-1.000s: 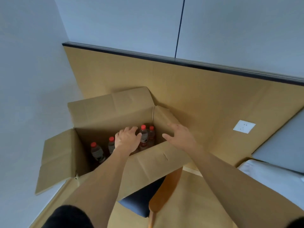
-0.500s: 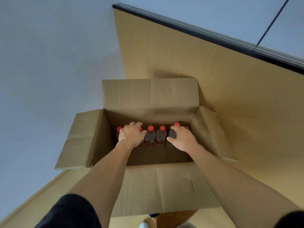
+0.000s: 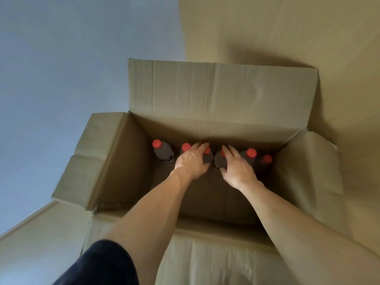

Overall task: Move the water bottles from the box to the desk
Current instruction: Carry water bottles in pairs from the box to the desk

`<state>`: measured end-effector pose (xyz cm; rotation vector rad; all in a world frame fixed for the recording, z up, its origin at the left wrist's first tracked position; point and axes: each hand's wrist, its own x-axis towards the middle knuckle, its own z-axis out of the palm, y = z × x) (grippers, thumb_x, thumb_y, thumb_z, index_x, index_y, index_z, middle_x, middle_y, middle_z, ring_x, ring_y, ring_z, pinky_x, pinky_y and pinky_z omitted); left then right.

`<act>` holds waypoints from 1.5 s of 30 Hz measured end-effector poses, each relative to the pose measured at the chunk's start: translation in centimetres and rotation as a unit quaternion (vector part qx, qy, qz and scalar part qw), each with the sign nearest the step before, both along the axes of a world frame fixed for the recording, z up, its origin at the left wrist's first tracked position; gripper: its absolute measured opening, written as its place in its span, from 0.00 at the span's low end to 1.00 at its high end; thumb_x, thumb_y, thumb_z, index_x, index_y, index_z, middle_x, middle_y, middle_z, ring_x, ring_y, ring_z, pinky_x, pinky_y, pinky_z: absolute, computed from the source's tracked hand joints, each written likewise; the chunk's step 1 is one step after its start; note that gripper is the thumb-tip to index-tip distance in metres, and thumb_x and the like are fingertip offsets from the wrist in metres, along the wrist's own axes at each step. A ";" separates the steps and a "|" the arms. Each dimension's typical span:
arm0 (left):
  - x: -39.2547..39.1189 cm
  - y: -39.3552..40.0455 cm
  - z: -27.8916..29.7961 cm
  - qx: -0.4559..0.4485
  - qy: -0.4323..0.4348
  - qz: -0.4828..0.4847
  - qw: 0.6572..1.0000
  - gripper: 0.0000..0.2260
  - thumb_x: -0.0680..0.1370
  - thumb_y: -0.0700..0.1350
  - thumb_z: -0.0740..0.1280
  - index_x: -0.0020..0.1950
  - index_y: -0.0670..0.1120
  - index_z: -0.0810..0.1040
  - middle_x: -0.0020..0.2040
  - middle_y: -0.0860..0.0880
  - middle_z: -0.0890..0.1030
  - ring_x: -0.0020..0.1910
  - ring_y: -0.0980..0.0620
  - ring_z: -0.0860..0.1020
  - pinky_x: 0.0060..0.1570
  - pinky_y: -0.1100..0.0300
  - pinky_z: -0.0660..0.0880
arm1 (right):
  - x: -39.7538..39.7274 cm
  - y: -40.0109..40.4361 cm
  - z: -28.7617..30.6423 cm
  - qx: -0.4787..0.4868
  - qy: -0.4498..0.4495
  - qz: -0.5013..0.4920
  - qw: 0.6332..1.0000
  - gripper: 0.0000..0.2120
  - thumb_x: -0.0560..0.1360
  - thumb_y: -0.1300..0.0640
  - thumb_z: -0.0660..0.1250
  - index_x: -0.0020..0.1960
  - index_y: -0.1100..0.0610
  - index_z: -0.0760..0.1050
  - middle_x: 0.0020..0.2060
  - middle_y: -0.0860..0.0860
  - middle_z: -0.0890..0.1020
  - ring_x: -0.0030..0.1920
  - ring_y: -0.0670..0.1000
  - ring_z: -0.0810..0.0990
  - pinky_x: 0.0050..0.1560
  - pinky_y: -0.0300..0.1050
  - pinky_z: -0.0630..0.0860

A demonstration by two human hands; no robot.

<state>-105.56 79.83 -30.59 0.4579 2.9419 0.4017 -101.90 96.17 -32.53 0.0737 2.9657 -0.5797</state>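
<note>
We have both hands down inside the open brown cardboard box (image 3: 222, 95), and the whole lift turns on how each grip sits against the bottle beneath it. The six clear plastic water bottles with red caps stand upright in a row along the far wall of the box, long axes vertical, so we look down on their caps.

Our left hand (image 3: 192, 161) is on the third bottle from the left (image 3: 207, 156), fingers reaching past its cap toward 12 o'clock and thumb curling round its shoulder at about 4 o'clock; the grip looks closed round the bottle's upper body. Our right hand (image 3: 238, 168) does the same on the fourth bottle (image 3: 220, 159), which lies at 9 o'clock from the palm, fingers over the top, thumb round the near side. The two held bottles stand just beside each other, so our hands nearly meet at the middle of the row.

The remaining bottles flank us: two at 9 o'clock of the left hand, the far-left bottle (image 3: 162, 151) well clear, and two at 3 o'clock of the right hand, the fifth bottle (image 3: 249, 156) close against its knuckles.

Since the bottles stand vertical in a deep box, we judge the coming move should be straight up.
</note>
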 end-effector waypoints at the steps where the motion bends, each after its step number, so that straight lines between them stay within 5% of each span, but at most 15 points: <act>1: -1.1 0.2 0.2 0.008 0.013 0.002 1.000 0.34 0.77 0.50 0.70 0.81 0.53 0.59 0.77 0.48 0.66 0.72 0.43 0.71 0.65 0.48 0.73 | -1.3 0.2 0.4 0.004 0.007 0.005 1.000 0.36 0.81 0.53 0.66 0.82 0.49 0.51 0.82 0.50 0.52 0.73 0.59 0.70 0.66 0.53 0.75; 11: -12.9 2.0 0.5 0.082 0.076 0.002 0.994 0.29 0.69 0.45 0.78 0.66 0.47 0.70 0.60 0.45 0.74 0.56 0.40 0.78 0.50 0.47 0.77 | -12.3 1.0 0.4 0.035 0.111 0.033 0.993 0.26 0.75 0.58 0.73 0.70 0.54 0.69 0.64 0.55 0.69 0.59 0.60 0.77 0.53 0.53 0.78; 21: -31.6 -0.4 3.8 0.198 0.106 0.023 0.974 0.32 0.69 0.41 0.78 0.72 0.47 0.73 0.68 0.46 0.75 0.65 0.44 0.76 0.61 0.55 0.71 | -30.9 0.1 4.2 -0.026 0.122 0.020 0.992 0.31 0.74 0.59 0.73 0.75 0.55 0.68 0.71 0.54 0.72 0.67 0.60 0.75 0.61 0.54 0.75; 29: -41.2 -4.3 2.2 0.184 0.080 0.004 0.980 0.26 0.74 0.43 0.74 0.71 0.48 0.72 0.65 0.43 0.77 0.63 0.40 0.76 0.59 0.48 0.74 | -41.0 -2.7 3.1 -0.085 0.106 0.031 0.990 0.31 0.73 0.60 0.76 0.74 0.56 0.71 0.70 0.55 0.75 0.71 0.57 0.73 0.69 0.48 0.69; 35: -45.4 -10.0 -0.4 0.178 -0.020 0.034 0.983 0.27 0.71 0.44 0.76 0.68 0.48 0.72 0.61 0.44 0.80 0.59 0.43 0.78 0.53 0.56 0.73 | -47.7 -4.3 1.0 -0.181 -0.019 0.033 0.983 0.28 0.72 0.53 0.78 0.69 0.55 0.75 0.66 0.53 0.79 0.68 0.55 0.75 0.70 0.50 0.70; 38: -46.6 -13.5 -1.8 0.205 -0.100 0.088 0.970 0.28 0.71 0.46 0.77 0.68 0.46 0.73 0.63 0.45 0.79 0.60 0.45 0.78 0.59 0.52 0.76 | -51.0 -5.4 -0.3 -0.268 -0.101 0.048 0.957 0.25 0.72 0.56 0.78 0.67 0.54 0.78 0.62 0.50 0.82 0.65 0.53 0.78 0.69 0.51 0.71; 45: -48.0 -19.1 -5.3 0.359 -0.223 0.235 0.875 0.23 0.69 0.47 0.79 0.63 0.50 0.80 0.59 0.51 0.83 0.60 0.50 0.79 0.64 0.52 0.74 | -57.8 -9.9 -4.5 -0.394 -0.253 0.087 0.879 0.13 0.70 0.57 0.77 0.54 0.51 0.84 0.53 0.51 0.87 0.59 0.54 0.83 0.65 0.55 0.75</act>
